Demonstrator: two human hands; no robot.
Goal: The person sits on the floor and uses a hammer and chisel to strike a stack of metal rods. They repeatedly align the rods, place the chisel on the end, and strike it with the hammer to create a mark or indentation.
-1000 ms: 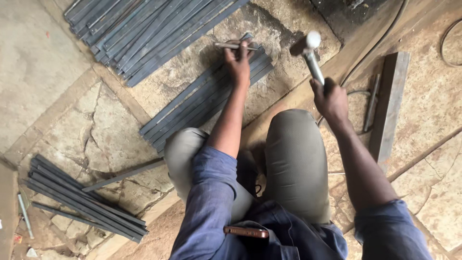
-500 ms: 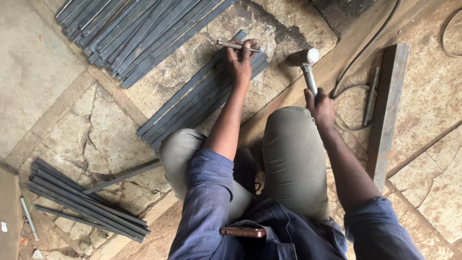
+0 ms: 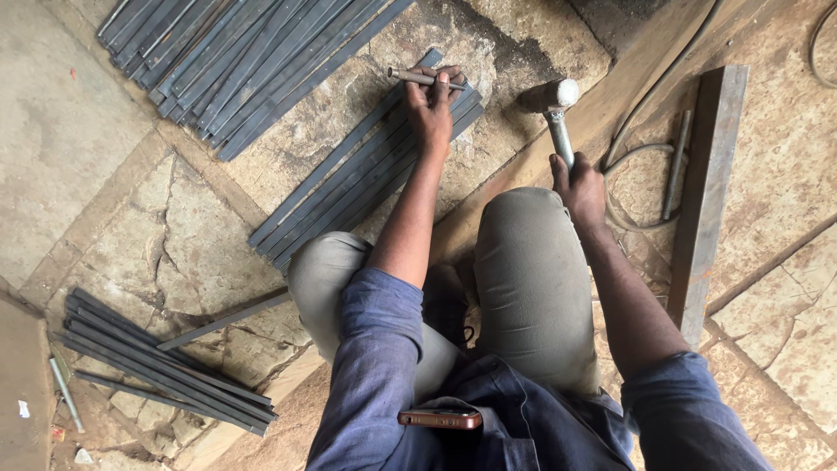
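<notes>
My left hand (image 3: 432, 103) holds a short metal punch (image 3: 411, 78) lying nearly flat, its near end over a row of flat grey steel strips (image 3: 349, 179) laid side by side on the stone floor. My right hand (image 3: 580, 185) grips the handle of a steel-headed hammer (image 3: 551, 96), whose head hovers to the right of the strips, above the floor. I squat with both knees (image 3: 527, 262) between my arms.
A larger pile of steel strips (image 3: 235, 52) lies at the top left, another bundle (image 3: 148, 358) at the lower left with a loose strip (image 3: 222, 321) beside it. A thick steel bar (image 3: 711, 183) and a cable (image 3: 645, 131) lie at the right. A phone (image 3: 440, 419) sits in my pocket.
The hammer has come down and left from its raised position toward the strips. My left hand stays on the punch at the strips' far end.
</notes>
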